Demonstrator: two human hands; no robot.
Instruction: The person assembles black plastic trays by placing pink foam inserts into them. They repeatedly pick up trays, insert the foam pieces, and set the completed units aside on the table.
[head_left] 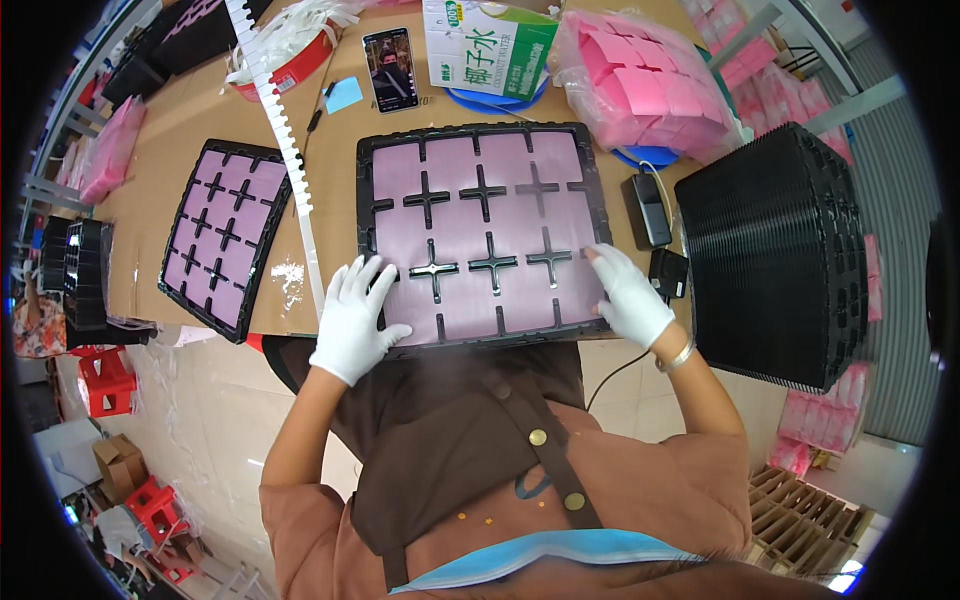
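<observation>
Tray (500, 130), left hand (356, 322) spread, right hand (634, 300) half-open, both apparently touching it

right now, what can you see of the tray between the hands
The tray is rectangular, black and plastic-looking, with pink panels around six crosses in two rows; the far right cross looks duller. It lies flat on cardboard. The left hand rests at its near left corner, the right hand on its right side.

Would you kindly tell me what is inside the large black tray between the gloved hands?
Inside the tray, pinkish-purple material shows around black cross-shaped dividers. What lies beneath that material is covered and cannot be seen.
</observation>
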